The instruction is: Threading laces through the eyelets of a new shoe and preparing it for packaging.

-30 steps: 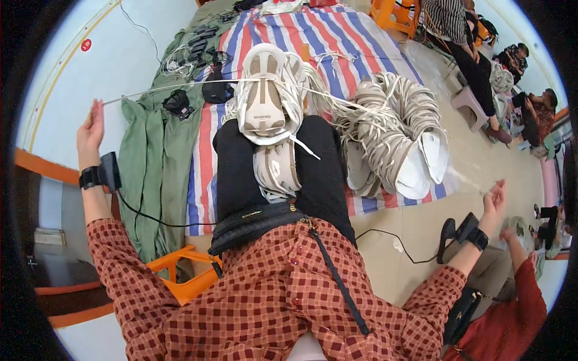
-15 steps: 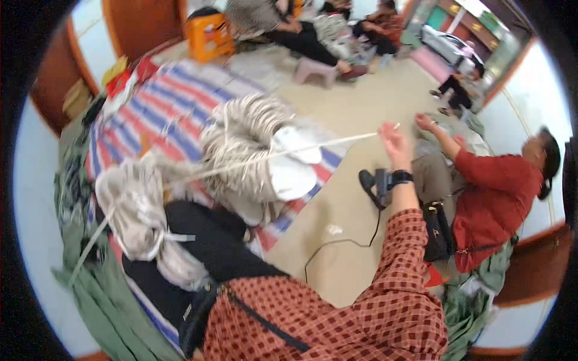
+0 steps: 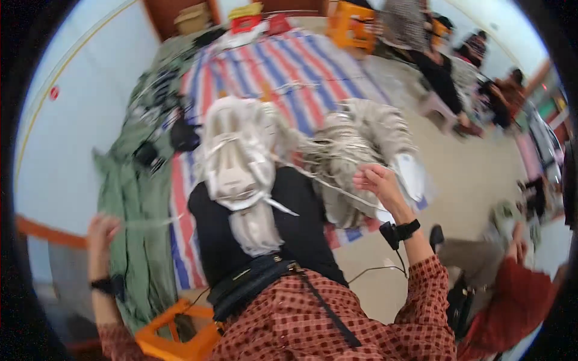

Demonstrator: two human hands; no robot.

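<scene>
On my lap rests a pale grey-white shoe upper [image 3: 236, 171], with white laces threaded through it and more pale uppers [image 3: 256, 231] beneath. My left hand [image 3: 103, 231] is out to the left, blurred, its fingers closed at the end of a thin white shoelace [image 3: 171, 221] that stretches from the upper. My right hand [image 3: 376, 180] is raised right of the upper with fingers curled together. Another pale shoelace [image 3: 337, 189] runs from the upper to just below this hand; the exact grip is hard to see.
Bundled pale shoe uppers [image 3: 352, 150] with white soles lie on a striped sheet [image 3: 271, 66]. Green cloth [image 3: 135, 192] is heaped along the left wall. An orange stool [image 3: 174, 337] is by my left side. A person in red [image 3: 512, 301] sits at right; others sit farther back.
The view has swung left, and my left hand now shows. My right hand has come lower and closer to the upper; the lace toward it, taut before, now slants down.
</scene>
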